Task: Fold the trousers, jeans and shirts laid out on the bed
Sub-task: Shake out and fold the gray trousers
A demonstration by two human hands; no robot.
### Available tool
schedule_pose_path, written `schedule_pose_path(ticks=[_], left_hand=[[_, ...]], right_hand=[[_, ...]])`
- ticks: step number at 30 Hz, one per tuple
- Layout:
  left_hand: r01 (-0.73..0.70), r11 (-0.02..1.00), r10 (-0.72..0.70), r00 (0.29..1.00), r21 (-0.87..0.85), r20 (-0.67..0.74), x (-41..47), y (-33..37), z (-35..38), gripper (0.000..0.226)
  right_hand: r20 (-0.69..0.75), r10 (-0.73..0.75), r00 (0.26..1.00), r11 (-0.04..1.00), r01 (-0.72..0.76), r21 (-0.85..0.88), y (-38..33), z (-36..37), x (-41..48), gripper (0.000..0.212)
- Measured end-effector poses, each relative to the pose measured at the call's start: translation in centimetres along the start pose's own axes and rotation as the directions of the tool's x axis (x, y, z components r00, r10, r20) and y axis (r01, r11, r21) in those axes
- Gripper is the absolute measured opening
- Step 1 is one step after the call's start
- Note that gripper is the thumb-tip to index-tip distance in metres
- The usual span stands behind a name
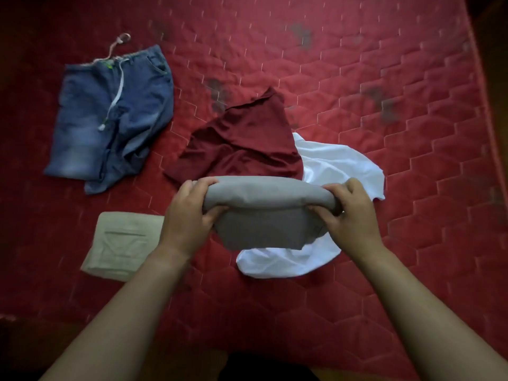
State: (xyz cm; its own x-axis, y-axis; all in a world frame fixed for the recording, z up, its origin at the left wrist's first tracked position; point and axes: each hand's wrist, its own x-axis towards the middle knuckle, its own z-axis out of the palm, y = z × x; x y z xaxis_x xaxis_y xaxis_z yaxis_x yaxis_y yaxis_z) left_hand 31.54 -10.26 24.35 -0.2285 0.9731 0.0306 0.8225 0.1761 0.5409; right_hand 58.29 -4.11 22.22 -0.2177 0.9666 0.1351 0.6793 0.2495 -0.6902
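Red bed [357,78]. Blue jeans [115,116] rumpled toward far left corner. Maroon shirt [247,144] mid-bed, overlapping white shirt [338,163]. Grey folded trousers [264,215] over white shirt, toward near edge; beige folded trousers [121,246] leftward. Left hand [187,215], right hand [351,213] each grip one grey end.

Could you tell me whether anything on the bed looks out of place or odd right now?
Yes: the red mattress has dark blotches, like stains, across its far half. The jeans at far left lie rumpled. The maroon shirt and white shirt overlap in a crumpled heap.
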Motion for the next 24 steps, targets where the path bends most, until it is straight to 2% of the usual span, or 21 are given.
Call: schedule_pose_path(ticks=[3,4,6,8,10,12,14,16,19,22,24], left_hand=[[-0.064,0.996,0.072,0.986,0.062,-0.151,-2.5,1.2,-2.9,0.039],[-0.074,0.997,0.073,0.983,0.004,-0.168,-3.4,1.6,-3.9,0.035],[-0.081,0.973,0.047,0.986,-0.217,-0.158,-5.2,2.4,-5.8,0.025],[-0.045,0.904,-0.034,0.984,-0.426,-0.175,-7.0,3.3,-7.6,0.024],[-0.06,0.862,-0.1,0.953,-0.503,-0.285,-8.4,4.3,-9.1,0.027],[-0.1,0.857,-0.139,0.899,-0.506,-0.414,-9.3,4.9,-10.0,0.027],[-0.1,0.891,-0.159,0.844,-0.442,-0.512,-9.9,4.9,-10.9,0.03],[-0.048,0.935,-0.168,0.812,-0.351,-0.56,-10.5,3.9,-11.8,0.026],[0.051,0.948,-0.207,0.85,-0.315,-0.484,-12.0,1.4,-12.4,0.03],[0.128,0.942,-0.213,0.942,-0.309,-0.259,-13.7,-3.0,-11.6,0.042],[0.143,0.949,-0.181,0.977,-0.28,-0.115,-14.3,-7.1,-10.7,0.056]], right_hand=[[-0.043,-0.068,0.997,0.993,0.072,0.096,-2.2,-2.2,-1.4,0.018],[-0.025,-0.076,0.997,0.981,0.079,0.177,-3.1,-3.0,-2.0,0.018],[0.0,-0.056,0.998,0.928,0.052,0.368,-5.2,-4.4,-2.9,0.022],[-0.073,-0.032,0.997,0.885,0.062,0.461,-7.7,-5.3,-3.8,0.028],[-0.19,-0.02,0.982,0.881,0.108,0.461,-10.1,-5.6,-4.2,0.035],[-0.251,-0.05,0.967,0.91,0.148,0.387,-12.3,-5.5,-4.3,0.041],[-0.241,-0.1,0.965,0.938,0.172,0.3,-14.1,-5.0,-4.5,0.037],[-0.189,-0.088,0.978,0.951,0.139,0.277,-15.4,-3.9,-5.1,0.032],[-0.092,0.01,0.996,0.965,0.015,0.26,-16.5,-1.0,-7.0,0.03],[-0.033,0.107,0.994,0.975,-0.098,0.198,-16.4,3.3,-9.4,0.028],[-0.017,0.182,0.983,0.969,-0.176,0.173,-16.4,6.8,-10.8,0.027]])
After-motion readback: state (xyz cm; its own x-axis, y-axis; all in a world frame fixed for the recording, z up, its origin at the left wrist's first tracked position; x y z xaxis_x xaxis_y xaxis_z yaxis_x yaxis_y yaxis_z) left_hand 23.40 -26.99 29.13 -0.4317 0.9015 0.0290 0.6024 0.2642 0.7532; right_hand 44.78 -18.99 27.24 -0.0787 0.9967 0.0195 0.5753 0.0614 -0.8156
